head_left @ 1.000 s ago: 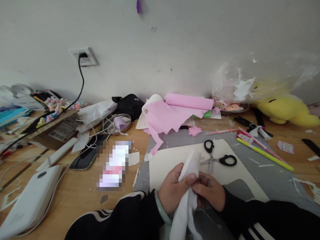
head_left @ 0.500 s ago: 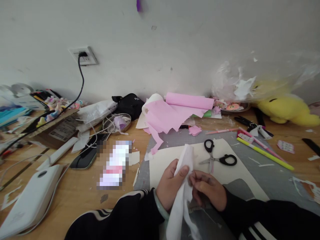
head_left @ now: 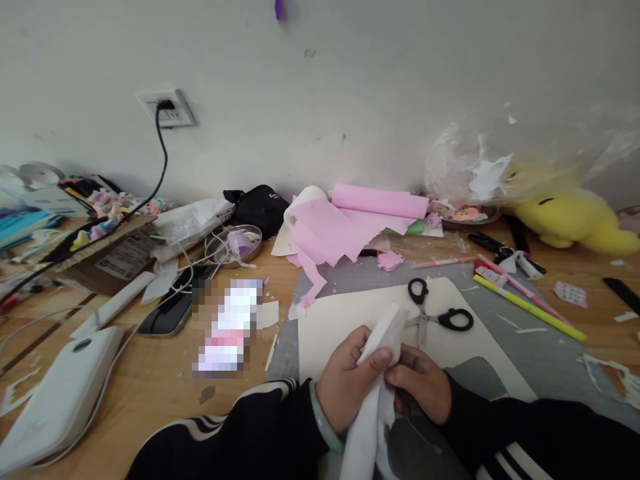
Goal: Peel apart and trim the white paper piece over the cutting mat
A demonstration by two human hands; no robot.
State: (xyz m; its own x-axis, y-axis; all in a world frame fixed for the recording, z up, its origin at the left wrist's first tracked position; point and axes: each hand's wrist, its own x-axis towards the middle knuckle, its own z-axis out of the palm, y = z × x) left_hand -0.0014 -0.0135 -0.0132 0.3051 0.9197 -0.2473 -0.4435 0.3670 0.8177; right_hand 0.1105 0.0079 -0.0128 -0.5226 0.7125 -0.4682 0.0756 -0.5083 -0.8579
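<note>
White sheet: a limp white sheet [head_left: 373,400] held upright just in front of the scissors [head_left: 436,317], its tail hanging toward the person.
Left hand: left hand [head_left: 345,380] closed on the sheet, thumb pressing its top fold.
Right hand: right hand [head_left: 420,383] fingertips pinching the same fold from the other side — hands touching.
Doing it well: keep the pinch near the fold, tension even.
Room: cream card [head_left: 340,320] beneath the scissors lies bare on its left; pink paper [head_left: 330,233] lies behind, pens [head_left: 530,303] to the scissors' right.
</note>
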